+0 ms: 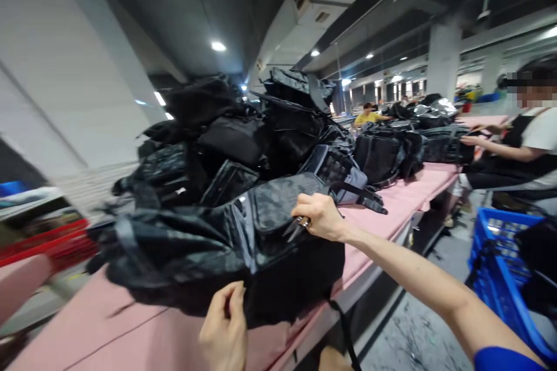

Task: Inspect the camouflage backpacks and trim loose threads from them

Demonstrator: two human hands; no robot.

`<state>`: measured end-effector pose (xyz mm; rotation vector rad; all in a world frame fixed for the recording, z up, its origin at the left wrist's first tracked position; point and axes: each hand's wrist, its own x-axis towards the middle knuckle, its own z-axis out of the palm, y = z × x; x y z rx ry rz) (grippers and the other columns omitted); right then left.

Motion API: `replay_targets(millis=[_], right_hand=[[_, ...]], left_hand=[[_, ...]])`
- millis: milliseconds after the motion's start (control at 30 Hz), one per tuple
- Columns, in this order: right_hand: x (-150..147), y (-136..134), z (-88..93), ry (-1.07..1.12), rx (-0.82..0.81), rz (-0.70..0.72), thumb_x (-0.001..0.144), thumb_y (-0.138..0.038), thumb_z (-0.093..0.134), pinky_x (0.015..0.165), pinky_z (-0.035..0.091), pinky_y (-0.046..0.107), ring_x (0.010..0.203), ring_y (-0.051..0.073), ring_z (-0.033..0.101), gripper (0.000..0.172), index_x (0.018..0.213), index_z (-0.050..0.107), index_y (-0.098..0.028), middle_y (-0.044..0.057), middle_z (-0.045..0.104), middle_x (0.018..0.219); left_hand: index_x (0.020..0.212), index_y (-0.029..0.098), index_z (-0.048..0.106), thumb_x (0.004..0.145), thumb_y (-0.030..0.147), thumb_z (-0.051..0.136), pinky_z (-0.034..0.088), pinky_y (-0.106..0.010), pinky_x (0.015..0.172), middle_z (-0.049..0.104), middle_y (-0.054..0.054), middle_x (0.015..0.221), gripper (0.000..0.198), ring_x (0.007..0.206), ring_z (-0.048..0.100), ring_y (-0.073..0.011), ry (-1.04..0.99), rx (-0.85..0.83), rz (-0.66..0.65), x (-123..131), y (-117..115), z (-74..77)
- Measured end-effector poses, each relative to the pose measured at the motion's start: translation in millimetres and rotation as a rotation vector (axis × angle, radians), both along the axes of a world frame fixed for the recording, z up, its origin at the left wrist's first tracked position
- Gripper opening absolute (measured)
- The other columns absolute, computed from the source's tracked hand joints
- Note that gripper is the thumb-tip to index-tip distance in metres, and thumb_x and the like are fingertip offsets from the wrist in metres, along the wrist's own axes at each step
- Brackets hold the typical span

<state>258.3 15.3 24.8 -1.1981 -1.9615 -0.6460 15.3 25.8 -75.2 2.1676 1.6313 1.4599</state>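
A dark camouflage backpack (pixel 278 197) with a black side lies across the pink table in front of me. My right hand (pixel 319 215) is above the bag, its fingers closed around small metal scissors (pixel 294 231). The blades point down and left, close to the bag's surface. At the bag's lower near edge is my left hand (pixel 226 324), thumb and forefinger pinched together. What lies between those fingertips, if anything, is too small to make out. A black strap (pixel 343 324) hangs over the table's front edge.
A tall heap of black bags (pixel 243 139) rises behind the backpack. More bags (pixel 378 156) stand farther along the pink table (pixel 108 330). A blue crate (pixel 496 266) is on the floor at right, near a seated co-worker (pixel 528 133). A red crate (pixel 47 240) is at left.
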Motion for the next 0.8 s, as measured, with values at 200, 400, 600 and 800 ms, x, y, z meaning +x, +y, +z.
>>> replay_targets(millis=[200, 400, 600, 800], right_hand=[[-12.1, 10.9, -21.6, 0.193, -0.057, 0.137, 0.076, -0.011, 0.051, 0.058, 0.035, 0.02, 0.064, 0.01, 0.053, 0.019, 0.079, 0.067, -0.02, -0.001, 0.057, 0.072], [5.8, -30.5, -27.3, 0.142, -0.04, 0.034, 0.086, -0.023, 0.049, 0.06, 0.035, 0.022, 0.063, 0.011, 0.053, 0.019, 0.088, 0.068, -0.022, 0.002, 0.064, 0.081], [24.2, -88.8, -99.4, 0.422, -0.579, 0.146, 0.08, -0.012, 0.044, 0.052, 0.038, 0.019, 0.057, 0.01, 0.055, 0.025, 0.066, 0.064, -0.019, -0.002, 0.061, 0.062], [41.3, -82.8, -102.4, 0.657, -0.316, -0.273, 0.075, -0.036, 0.061, 0.066, 0.046, 0.029, 0.078, 0.02, 0.061, 0.03, 0.102, 0.059, -0.023, 0.003, 0.065, 0.088]], left_hand=[[0.111, 0.016, 0.052, 0.083, 0.03, 0.052, 0.038, -0.041, 0.093, 0.058, -0.013, 0.111, 0.031, 0.113, 0.049, -0.0273, 0.263, 0.602, -0.236, 32.3, 7.6, 62.0], [0.09, 0.018, 0.062, 0.086, 0.031, 0.048, 0.039, -0.028, 0.068, 0.064, -0.006, 0.085, 0.02, 0.079, 0.059, -0.0189, 0.66, 0.326, -0.306, 72.1, 40.1, 86.8], [0.068, 0.018, 0.061, 0.086, 0.04, 0.043, 0.031, -0.025, 0.06, 0.062, -0.003, 0.071, 0.033, 0.068, 0.056, -0.0156, 0.61, -0.033, -0.353, 85.3, 34.4, 87.3], [0.052, 0.017, 0.051, 0.076, 0.039, 0.047, 0.026, -0.023, 0.055, 0.048, 0.002, 0.053, 0.033, 0.056, 0.044, -0.0117, 0.374, -0.281, -0.453, 90.3, 37.8, 88.9]])
